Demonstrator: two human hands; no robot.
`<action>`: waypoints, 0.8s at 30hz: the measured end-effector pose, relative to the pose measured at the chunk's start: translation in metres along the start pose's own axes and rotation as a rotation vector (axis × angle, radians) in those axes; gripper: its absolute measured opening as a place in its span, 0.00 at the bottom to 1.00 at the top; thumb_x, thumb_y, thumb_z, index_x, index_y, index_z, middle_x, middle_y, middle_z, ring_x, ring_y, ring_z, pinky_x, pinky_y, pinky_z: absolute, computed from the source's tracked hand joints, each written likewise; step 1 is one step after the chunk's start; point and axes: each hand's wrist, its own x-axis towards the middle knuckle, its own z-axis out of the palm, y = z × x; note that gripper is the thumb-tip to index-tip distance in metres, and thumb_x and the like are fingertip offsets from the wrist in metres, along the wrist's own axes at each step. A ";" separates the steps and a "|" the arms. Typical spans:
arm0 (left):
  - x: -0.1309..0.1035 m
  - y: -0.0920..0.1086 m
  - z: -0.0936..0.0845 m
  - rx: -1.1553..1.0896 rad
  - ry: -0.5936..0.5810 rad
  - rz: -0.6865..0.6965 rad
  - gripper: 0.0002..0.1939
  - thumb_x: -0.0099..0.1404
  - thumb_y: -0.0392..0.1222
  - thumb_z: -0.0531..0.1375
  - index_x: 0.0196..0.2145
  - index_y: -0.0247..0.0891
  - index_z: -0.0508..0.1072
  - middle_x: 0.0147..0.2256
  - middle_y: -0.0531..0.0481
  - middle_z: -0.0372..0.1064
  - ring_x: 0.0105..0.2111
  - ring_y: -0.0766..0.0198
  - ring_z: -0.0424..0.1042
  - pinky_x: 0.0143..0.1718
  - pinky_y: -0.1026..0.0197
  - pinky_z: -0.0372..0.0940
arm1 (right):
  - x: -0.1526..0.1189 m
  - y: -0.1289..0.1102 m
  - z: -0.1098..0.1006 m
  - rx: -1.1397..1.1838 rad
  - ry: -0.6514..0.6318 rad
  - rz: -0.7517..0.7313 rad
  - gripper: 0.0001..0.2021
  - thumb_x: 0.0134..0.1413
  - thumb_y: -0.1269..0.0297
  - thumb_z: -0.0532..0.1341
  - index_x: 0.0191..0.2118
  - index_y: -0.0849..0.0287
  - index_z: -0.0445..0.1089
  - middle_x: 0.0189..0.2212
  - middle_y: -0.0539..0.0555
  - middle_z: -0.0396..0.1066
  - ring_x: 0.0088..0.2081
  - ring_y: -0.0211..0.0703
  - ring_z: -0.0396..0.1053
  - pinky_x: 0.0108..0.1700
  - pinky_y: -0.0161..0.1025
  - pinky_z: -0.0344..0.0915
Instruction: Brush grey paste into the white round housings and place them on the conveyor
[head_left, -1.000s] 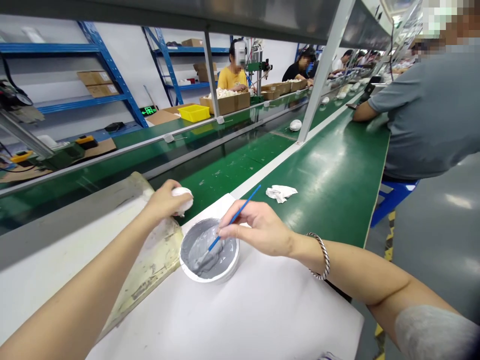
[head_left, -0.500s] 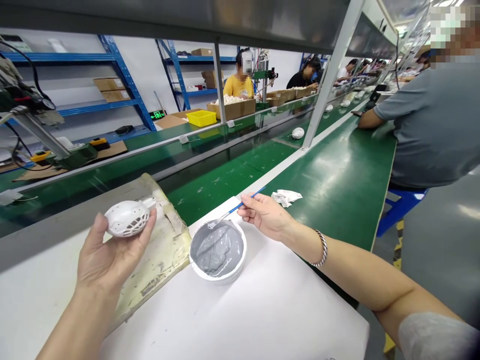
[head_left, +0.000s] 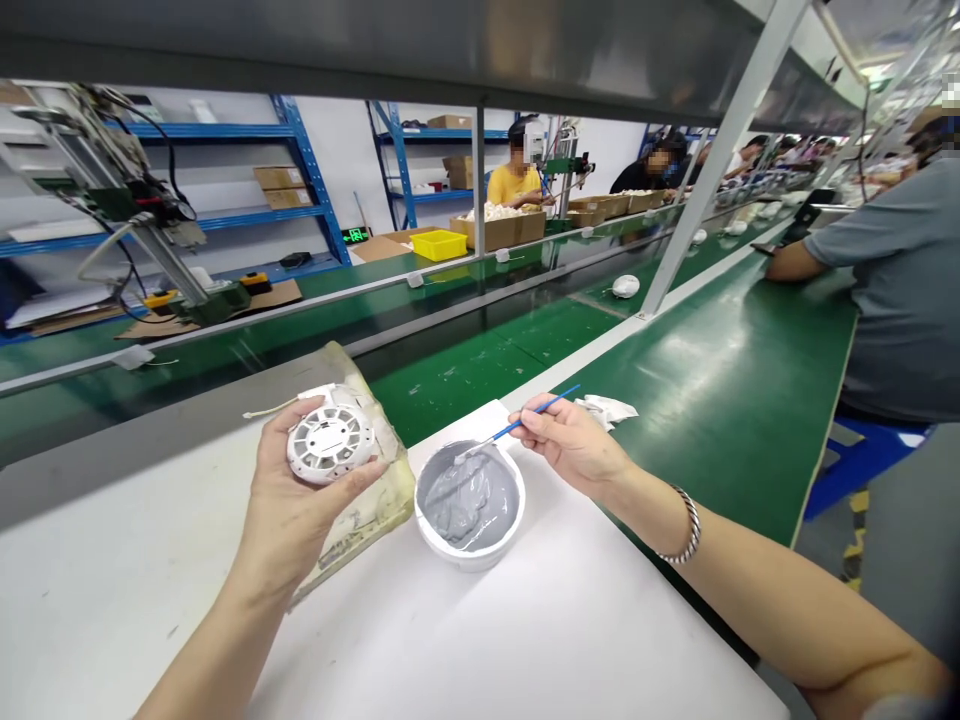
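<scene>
My left hand (head_left: 300, 500) grips a round white plastic housing (head_left: 330, 440), its slotted, wheel-like face turned toward me. A thin pale wire sticks out to the left behind my fingers. Between thumb and fingertips, my right hand (head_left: 574, 445) pinches a slim blue-handled brush (head_left: 536, 411). The brush's pale tip lies at the far inner side of a white bowl (head_left: 469, 560), touching or just over the grey paste (head_left: 469, 505) in it. The bowl stands on the white work surface between my hands.
A yellowed, stained board (head_left: 375, 500) lies left of the bowl. Crumpled white tissue (head_left: 607, 410) rests beyond my right hand. A green conveyor (head_left: 480, 350) runs behind, carrying a white part (head_left: 625, 287). A grey-sleeved person (head_left: 900, 270) sits at right; a metal post (head_left: 720, 170) rises nearby.
The housing has turned in my left hand, from its side grille to its slotted round face. My right hand keeps the brush at the bowl. The whole view has shifted leftward.
</scene>
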 end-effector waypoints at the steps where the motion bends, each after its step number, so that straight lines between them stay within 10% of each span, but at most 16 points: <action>1: -0.003 0.002 0.001 0.011 -0.020 0.002 0.40 0.39 0.31 0.75 0.49 0.52 0.68 0.43 0.55 0.69 0.38 0.67 0.72 0.38 0.71 0.71 | 0.000 0.000 0.000 -0.009 0.004 -0.006 0.16 0.36 0.63 0.75 0.29 0.61 0.69 0.29 0.49 0.77 0.29 0.30 0.73 0.35 0.30 0.63; 7: -0.009 0.015 -0.001 -0.185 -0.138 -0.224 0.26 0.50 0.40 0.70 0.46 0.49 0.69 0.44 0.50 0.70 0.39 0.59 0.72 0.39 0.56 0.74 | -0.001 -0.001 0.001 -0.001 0.043 -0.009 0.16 0.35 0.63 0.75 0.29 0.60 0.69 0.28 0.48 0.76 0.29 0.31 0.73 0.34 0.31 0.64; 17: -0.008 0.013 -0.005 0.055 -0.161 -0.098 0.24 0.46 0.47 0.72 0.41 0.46 0.72 0.35 0.51 0.72 0.29 0.62 0.71 0.29 0.65 0.71 | 0.001 0.001 0.001 0.060 0.054 0.051 0.15 0.35 0.61 0.75 0.27 0.60 0.70 0.27 0.48 0.75 0.28 0.32 0.73 0.32 0.31 0.64; 24: -0.017 0.020 0.001 -0.044 -0.141 -0.284 0.22 0.53 0.63 0.63 0.36 0.43 0.72 0.29 0.50 0.70 0.24 0.62 0.69 0.21 0.65 0.65 | 0.001 -0.022 0.034 0.100 -0.063 0.027 0.14 0.38 0.63 0.74 0.28 0.59 0.69 0.26 0.45 0.75 0.28 0.28 0.72 0.33 0.28 0.64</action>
